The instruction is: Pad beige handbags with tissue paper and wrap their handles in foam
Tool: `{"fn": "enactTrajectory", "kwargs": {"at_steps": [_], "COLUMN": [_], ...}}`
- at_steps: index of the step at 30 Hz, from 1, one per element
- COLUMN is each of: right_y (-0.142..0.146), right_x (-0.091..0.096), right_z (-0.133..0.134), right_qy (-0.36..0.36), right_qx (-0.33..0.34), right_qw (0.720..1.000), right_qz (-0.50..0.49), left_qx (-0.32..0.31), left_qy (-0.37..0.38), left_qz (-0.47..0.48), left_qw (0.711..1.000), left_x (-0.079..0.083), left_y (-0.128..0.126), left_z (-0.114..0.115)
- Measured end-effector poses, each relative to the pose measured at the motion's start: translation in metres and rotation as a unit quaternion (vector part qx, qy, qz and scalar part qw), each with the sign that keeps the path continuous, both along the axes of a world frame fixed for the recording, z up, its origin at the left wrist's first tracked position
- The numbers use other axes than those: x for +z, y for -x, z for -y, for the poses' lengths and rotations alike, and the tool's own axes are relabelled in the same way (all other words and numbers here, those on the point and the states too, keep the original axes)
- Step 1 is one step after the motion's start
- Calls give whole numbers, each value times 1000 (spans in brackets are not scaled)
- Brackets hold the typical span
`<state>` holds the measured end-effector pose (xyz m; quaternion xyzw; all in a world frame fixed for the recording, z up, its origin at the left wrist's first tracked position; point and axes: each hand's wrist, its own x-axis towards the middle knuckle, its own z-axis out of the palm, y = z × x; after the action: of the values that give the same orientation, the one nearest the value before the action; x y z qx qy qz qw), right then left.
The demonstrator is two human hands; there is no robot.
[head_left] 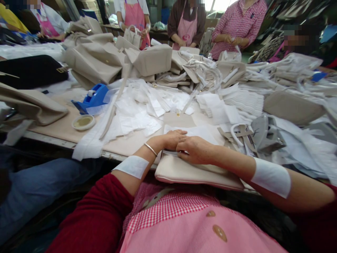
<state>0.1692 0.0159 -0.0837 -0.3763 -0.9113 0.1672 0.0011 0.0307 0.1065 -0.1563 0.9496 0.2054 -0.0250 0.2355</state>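
A cream handbag [195, 173] lies at the table's front edge, its base toward me and its flap with a small gold clasp [178, 115] spread away from me. A white sheet [202, 133] covers part of it. My left hand [174, 139] rests flat on the sheet with fingers stretched to the right. Against it, my right hand [196, 149] bends its fingers and thumb together at the bag's upper edge. What lies between those fingertips is hidden.
Left of the hands are a blue tape dispenser [92, 98] and a tape roll [83, 122]. White sheets [142, 112] spread ahead. A grey dispenser [267, 133] stands at right. Beige bags [152, 59] are piled farther back, with several people working across the table.
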Motion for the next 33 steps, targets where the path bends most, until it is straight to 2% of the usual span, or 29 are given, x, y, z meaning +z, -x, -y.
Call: {"fn": "enactTrajectory", "kwargs": {"at_steps": [7, 10, 13, 16, 19, 21, 22, 24, 26, 28, 30, 33], "right_y": [1, -2, -6, -9, -13, -17, -19, -24, -27, -30, -32, -46], "right_x": [1, -4, -11, -15, -15, -16, -17, -20, -25, -30, -34, -30], "right_z": [3, 1, -4, -9, -15, -20, -23, -27, -29, -28, -28, -35], "right_qy": [-14, -9, 30, 94, 171, 193, 196, 200, 211, 214, 195, 128], "right_qx": [-13, -8, -30, -108, -195, -248, -271, -304, -333, -365, -403, -462], "right_qw": [1000, 1000, 998, 988, 962, 943, 936, 922, 906, 886, 864, 824], "right_qz": [16, -20, -47, -55, -85, -105, -113, -130, -156, -190, -230, -301], "left_qx": [-21, 1, 54, 135, 226, 257, 245, 163, 57, -8, -14, 13], "left_qy": [28, 42, 49, 32, -24, -75, -93, -95, -66, -41, -35, -30], "left_qz": [11, 31, 66, 122, 190, 244, 266, 275, 230, 167, 125, 112], "left_qw": [999, 999, 995, 983, 955, 932, 928, 943, 969, 985, 991, 993], "left_x": [-4, -7, -4, 11, 39, 60, 68, 77, 75, 67, 58, 50], "left_y": [-2, -1, 4, 15, 25, 27, 27, 22, 16, 11, 8, 7], "left_z": [-3, -5, -6, -6, 2, 12, 18, 30, 40, 47, 50, 52]}}
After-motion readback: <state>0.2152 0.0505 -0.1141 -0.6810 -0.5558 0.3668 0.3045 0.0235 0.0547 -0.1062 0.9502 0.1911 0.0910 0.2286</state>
